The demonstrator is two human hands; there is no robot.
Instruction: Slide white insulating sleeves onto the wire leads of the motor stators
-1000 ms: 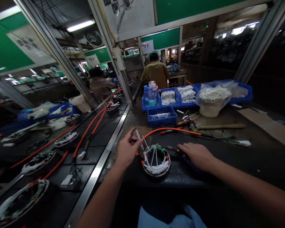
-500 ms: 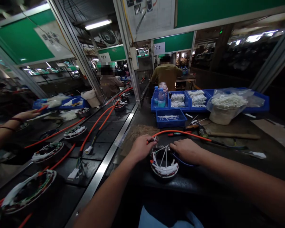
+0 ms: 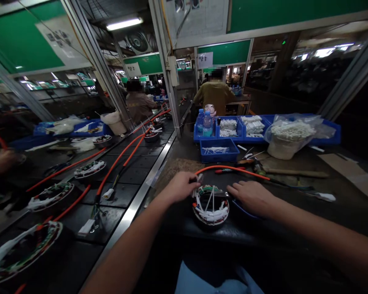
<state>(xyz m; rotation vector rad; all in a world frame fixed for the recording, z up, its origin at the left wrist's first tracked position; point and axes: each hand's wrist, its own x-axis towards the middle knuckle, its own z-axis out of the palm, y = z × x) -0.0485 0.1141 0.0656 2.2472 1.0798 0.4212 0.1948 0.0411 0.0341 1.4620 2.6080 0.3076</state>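
A round ring-shaped part [image 3: 211, 216] with white sleeving and wires along its rim lies on the dark bench in front of me. Two thin white ties cross its opening. At its upper left edge, my left hand [image 3: 184, 187] pinches a small whitish piece. To the right, my right hand [image 3: 248, 196] is closed on scissors, whose metal blades [image 3: 219, 194] reach over the ring's far right edge. One blue handle loop shows below that hand. An orange sleeve [image 3: 223, 167] arches behind the ring.
Similar rings [image 3: 50, 196] and orange cables line the conveyor on the left. Behind the work are a blue tray of white ties [image 3: 219, 151], blue bins, bottles and a bagged bucket [image 3: 283, 143]. A hammer [image 3: 294, 173] lies at right. Another person's hand [image 3: 1, 161] is far left.
My right hand has moved slightly right, away from the ring, and the scissor blades now show over its edge. The other person's hand at far left has moved down and left.
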